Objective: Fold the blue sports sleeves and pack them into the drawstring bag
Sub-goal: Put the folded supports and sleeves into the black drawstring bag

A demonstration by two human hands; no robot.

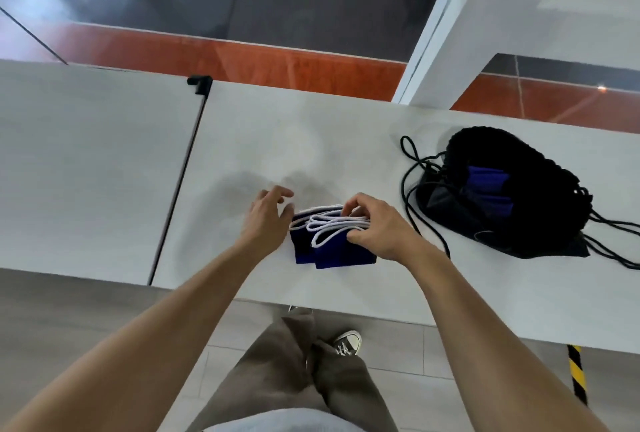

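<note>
A small pile of folded blue sports sleeves with white edging lies on the white table near its front edge. My right hand pinches the pile's right side, thumb below and fingers on the white hems. At the pile's left edge my left hand rests with its fingers spread and holds nothing. The black drawstring bag lies to the right, its mouth open toward me, with blue fabric showing inside.
The bag's black cords trail across the table between the bag and my right hand. A dark seam splits the table from a second one at the left. A white post rises behind.
</note>
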